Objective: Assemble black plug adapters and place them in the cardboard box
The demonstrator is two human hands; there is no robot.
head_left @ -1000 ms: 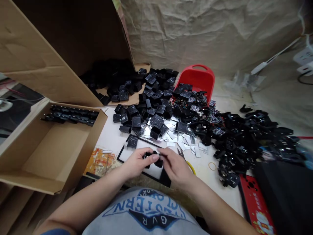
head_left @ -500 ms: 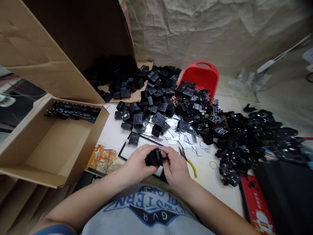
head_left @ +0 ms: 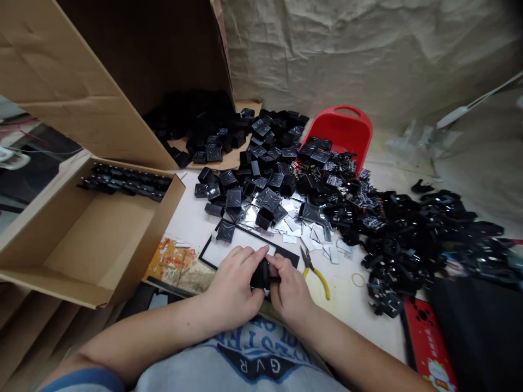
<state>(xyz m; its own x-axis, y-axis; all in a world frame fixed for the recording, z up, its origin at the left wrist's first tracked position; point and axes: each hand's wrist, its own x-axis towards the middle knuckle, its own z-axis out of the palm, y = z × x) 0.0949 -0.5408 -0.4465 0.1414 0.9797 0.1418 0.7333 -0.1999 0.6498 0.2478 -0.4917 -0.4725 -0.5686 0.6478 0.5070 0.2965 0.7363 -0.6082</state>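
Close to my body, my left hand [head_left: 240, 280] and my right hand [head_left: 291, 284] both grip one black plastic housing [head_left: 258, 276]. My left fingers wrap over its far side with the thumb beneath, hiding much of it. On the other side, my right thumb and fingers pinch its right end. Under and beyond my hands lies a black-framed white board [head_left: 212, 253], with a single black plastic case [head_left: 225, 231] at its far left corner. Yellow-handled pliers [head_left: 322, 283] lie on the table just right of my right hand.
An open cardboard box [head_left: 87, 237] at left holds rows of black parts. Black cases [head_left: 269, 200] and metal plates [head_left: 292, 222] are heaped ahead. A red scoop [head_left: 362, 128] spills circuit boards [head_left: 368, 196]; black plastic parts [head_left: 408, 239] are piled right. A rubber band [head_left: 358, 280] lies nearby.
My left hand has turned over the housing, and its fingers now cover more of it. Both hands have come slightly lower, and the view has shifted a little.
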